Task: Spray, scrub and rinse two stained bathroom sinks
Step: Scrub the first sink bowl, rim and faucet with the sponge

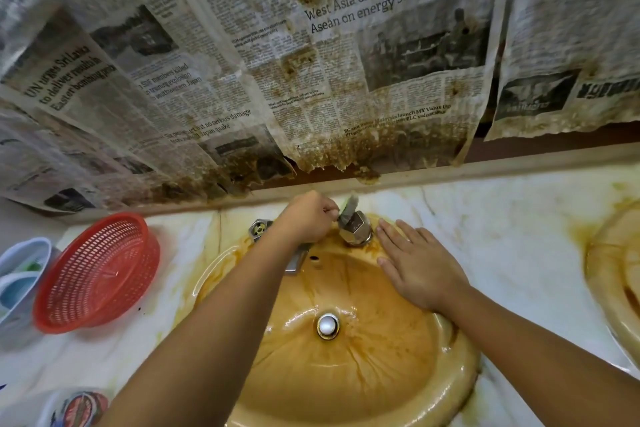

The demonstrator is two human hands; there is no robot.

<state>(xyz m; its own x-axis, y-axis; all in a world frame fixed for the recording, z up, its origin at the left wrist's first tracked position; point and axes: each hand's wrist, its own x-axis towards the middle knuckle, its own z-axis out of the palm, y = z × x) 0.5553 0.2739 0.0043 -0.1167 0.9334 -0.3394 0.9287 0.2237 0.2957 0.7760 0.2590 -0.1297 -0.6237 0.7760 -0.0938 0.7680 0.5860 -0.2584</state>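
An orange-stained oval sink (pixel 381 374) lies below me in a marble counter, with a metal drain plug (pixel 327 325) in its middle. My left hand (pixel 306 218) grips a small brush (pixel 349 207), whose bristles press against the right tap handle (pixel 356 229). My right hand (pixel 415 263) lies flat with straight fingers on the sink rim just right of that handle. My left forearm hides most of the spout (pixel 298 262). The left tap handle (pixel 260 229) shows beside my wrist. A second stained sink (pixel 616 274) is cut off at the right edge.
A red plastic basket (pixel 97 274) stands tilted on the counter at left, beside pale plastic cups (pixel 20 270). Stained newspaper sheets (pixel 311 62) cover the wall behind the sinks. The marble counter (pixel 502 236) carries yellow stains between the two sinks.
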